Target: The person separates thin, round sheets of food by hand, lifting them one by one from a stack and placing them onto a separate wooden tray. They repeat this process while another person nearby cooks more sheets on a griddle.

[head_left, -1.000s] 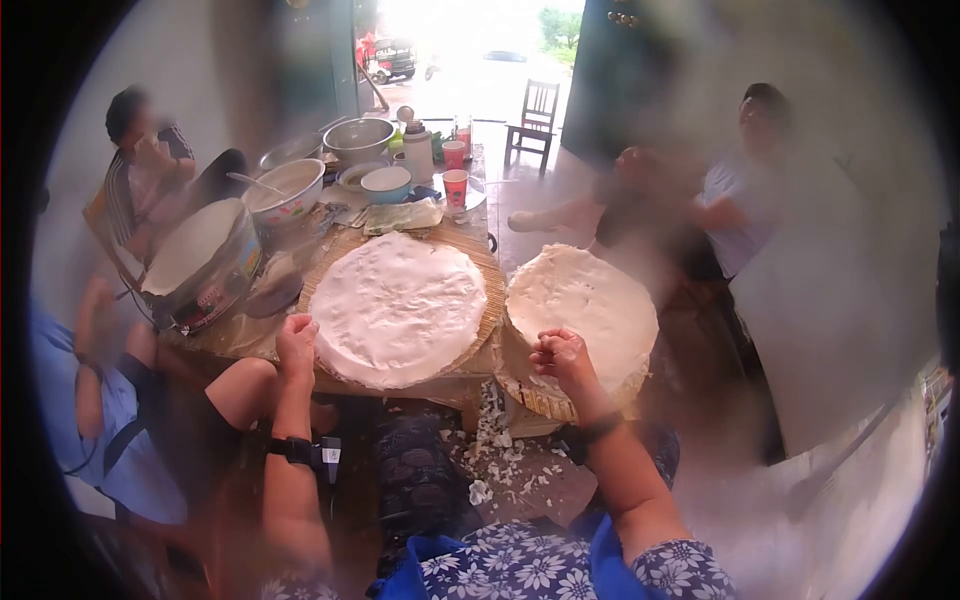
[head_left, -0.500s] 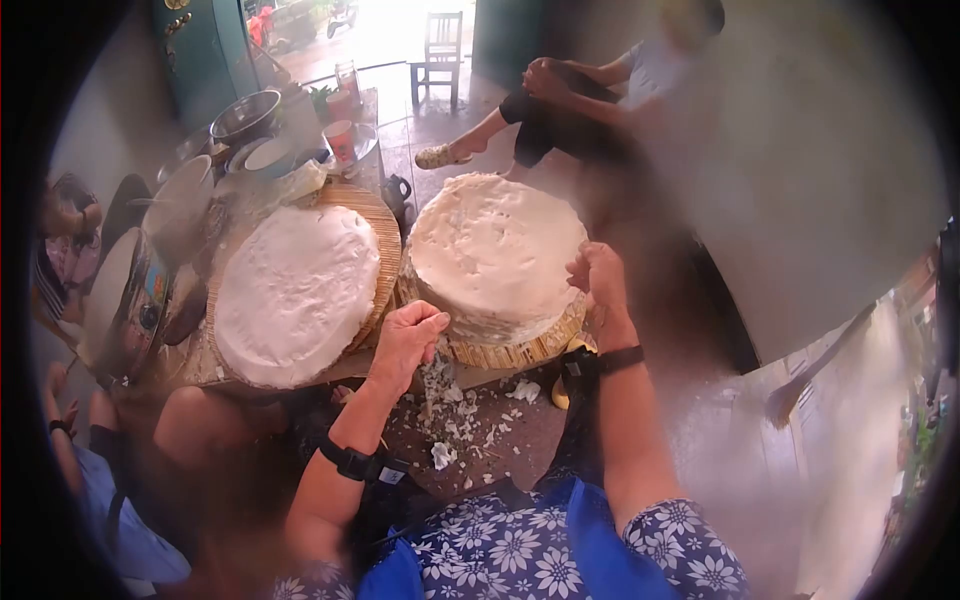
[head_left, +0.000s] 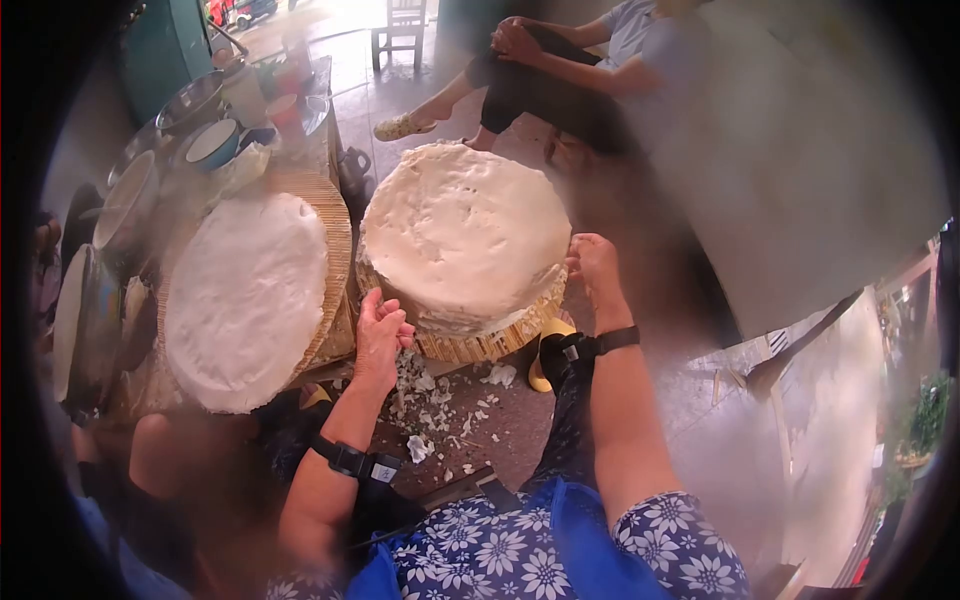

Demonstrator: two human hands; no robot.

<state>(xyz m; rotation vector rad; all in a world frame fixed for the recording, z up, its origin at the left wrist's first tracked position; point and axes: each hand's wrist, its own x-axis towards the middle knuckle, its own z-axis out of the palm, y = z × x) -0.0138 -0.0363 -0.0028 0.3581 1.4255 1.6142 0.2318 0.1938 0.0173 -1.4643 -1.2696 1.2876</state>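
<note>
A thick round white stack point(head_left: 462, 230) lies flat on a woven tray point(head_left: 490, 345) straight ahead of the person, between the two hands, with no long side to favour. The left hand point(head_left: 380, 338) meets its near-left rim, wrist bent inward, fingers clenched in a fist, though whether they pinch any edge cannot be told; the right hand point(head_left: 595, 265), forearm stretched forward, sits at the right rim with fingers curled shut on the edge. White scraps point(head_left: 440, 405) litter the floor just below the left hand, and a second white disc point(head_left: 245, 300) lies just left of the stack
</note>
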